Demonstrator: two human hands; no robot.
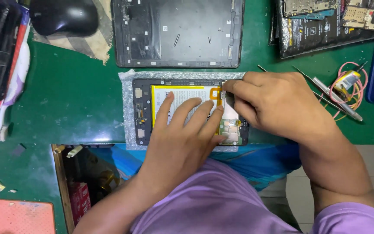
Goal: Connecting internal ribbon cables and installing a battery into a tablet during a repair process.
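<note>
An opened tablet (141,108) lies on a sheet of bubble wrap (126,86) at the front edge of the green mat (74,95). Its white battery (182,93) with a yellow border fills the middle. My left hand (182,130) rests flat on the battery, fingers spread. My right hand (273,102) pinches at the orange flex connector (216,92) near the battery's upper right corner, above the green circuit board (232,130). Whether the fingers hold a small tool I cannot tell.
A dark tablet back cover (178,32) lies behind the tablet. Another opened device (325,24) sits at back right. Metal tweezers (334,97) and a coil of pink wire (351,82) lie right. A black mouse (63,16) and toothbrush (11,93) are at left.
</note>
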